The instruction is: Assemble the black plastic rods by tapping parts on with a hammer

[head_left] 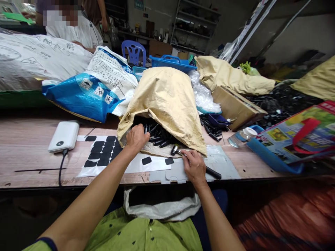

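- Has tan sack (167, 94) ahead at twelve o'clock, opened nearside, presumably for reach.
- Wraps right hand (194, 166) around hammer (174, 150) at one o'clock, near its head, perhaps for control.
- Curls left hand (137, 138) at eleven by black parts (159, 136) in sack's mouth; cannot tell whether gripping.

The wood-grain counter (26, 150) carries a white power bank (64, 135), a sheet of black stickers (104, 150), a flat grey board (222, 165), a tan sack (167, 92), a blue-and-white bag (86, 92), loose black parts (210, 129) and a clear capped bottle (238, 138).
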### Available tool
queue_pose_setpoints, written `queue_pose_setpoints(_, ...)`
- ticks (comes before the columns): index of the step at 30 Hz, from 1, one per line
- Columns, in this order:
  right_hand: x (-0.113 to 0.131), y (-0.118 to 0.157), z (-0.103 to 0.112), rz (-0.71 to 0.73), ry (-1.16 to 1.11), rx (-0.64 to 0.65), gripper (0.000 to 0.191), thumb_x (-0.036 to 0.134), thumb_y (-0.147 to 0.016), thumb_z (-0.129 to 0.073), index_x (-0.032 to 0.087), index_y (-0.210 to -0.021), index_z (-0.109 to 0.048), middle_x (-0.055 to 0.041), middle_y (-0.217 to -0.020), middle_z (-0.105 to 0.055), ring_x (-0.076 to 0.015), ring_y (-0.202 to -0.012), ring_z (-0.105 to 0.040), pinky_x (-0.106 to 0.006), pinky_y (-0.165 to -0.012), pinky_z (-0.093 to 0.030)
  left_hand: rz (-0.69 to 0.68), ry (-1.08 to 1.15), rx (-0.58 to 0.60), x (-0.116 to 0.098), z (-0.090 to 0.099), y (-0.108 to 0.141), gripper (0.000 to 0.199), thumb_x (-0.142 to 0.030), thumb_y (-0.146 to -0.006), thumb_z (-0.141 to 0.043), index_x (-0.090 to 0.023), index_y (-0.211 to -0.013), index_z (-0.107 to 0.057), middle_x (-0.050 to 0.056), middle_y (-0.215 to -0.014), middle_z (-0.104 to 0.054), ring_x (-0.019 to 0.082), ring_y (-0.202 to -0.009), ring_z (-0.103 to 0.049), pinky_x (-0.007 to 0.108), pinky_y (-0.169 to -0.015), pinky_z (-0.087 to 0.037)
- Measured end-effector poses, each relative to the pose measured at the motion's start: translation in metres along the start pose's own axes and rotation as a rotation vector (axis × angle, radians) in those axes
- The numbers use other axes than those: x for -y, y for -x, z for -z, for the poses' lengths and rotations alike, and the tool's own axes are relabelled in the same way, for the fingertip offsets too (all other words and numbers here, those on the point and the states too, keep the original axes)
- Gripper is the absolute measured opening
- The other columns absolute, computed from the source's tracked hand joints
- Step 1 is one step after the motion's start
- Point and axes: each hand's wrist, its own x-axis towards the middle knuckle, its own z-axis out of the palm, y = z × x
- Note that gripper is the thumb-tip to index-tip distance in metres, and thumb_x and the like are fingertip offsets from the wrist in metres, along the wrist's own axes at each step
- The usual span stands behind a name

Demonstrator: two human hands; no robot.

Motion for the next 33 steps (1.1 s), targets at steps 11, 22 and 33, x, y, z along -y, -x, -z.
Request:
queue_pose_setpoints(11,0.002,-0.001,0.002,-0.011,-0.001,0.006,0.027,0.028,-0.099,-0.051,0.025,-0.116,-0.072,-0.0056,-0.097,-0.062,-0.0209,-0.092,-0.052,-0.032,-0.085,-0.040,-0.002,0.007,0.008,0.016,-0.004,0.002,0.026,-0.042,-0.084,-0.059,-0.024,-0.096,-0.073,0.010,-0.104,-0.076,0.031,-0.099,-0.069,0.037,-0.078,-0.053)
queue_pose_setpoints(22,0.002,-0.001,0.000,-0.009,-0.005,0.000,0.027,0.027,-0.099,-0.051,0.025,-0.116,-0.072,-0.0055,-0.095,-0.061,-0.0208,-0.090,-0.052,-0.033,-0.084,-0.040,-0.053,0.059,0.001,0.020,-0.012,0.027,0.032,-0.050,-0.083,-0.064,-0.023,-0.098,-0.071,0.009,-0.111,-0.072,0.029,-0.097,-0.067,0.037,-0.079,-0.052)
queue_pose_setpoints(33,0.001,-0.001,0.001,-0.007,0.007,0.002,0.027,0.027,-0.099,-0.052,0.025,-0.116,-0.072,-0.0055,-0.095,-0.062,-0.0209,-0.091,-0.052,-0.033,-0.085,-0.041,0.085,0.052,0.166,0.017,-0.005,0.010,0.024,-0.045,-0.074,-0.069,-0.027,-0.087,-0.076,0.010,-0.097,-0.076,0.035,-0.098,-0.070,0.041,-0.077,-0.052)
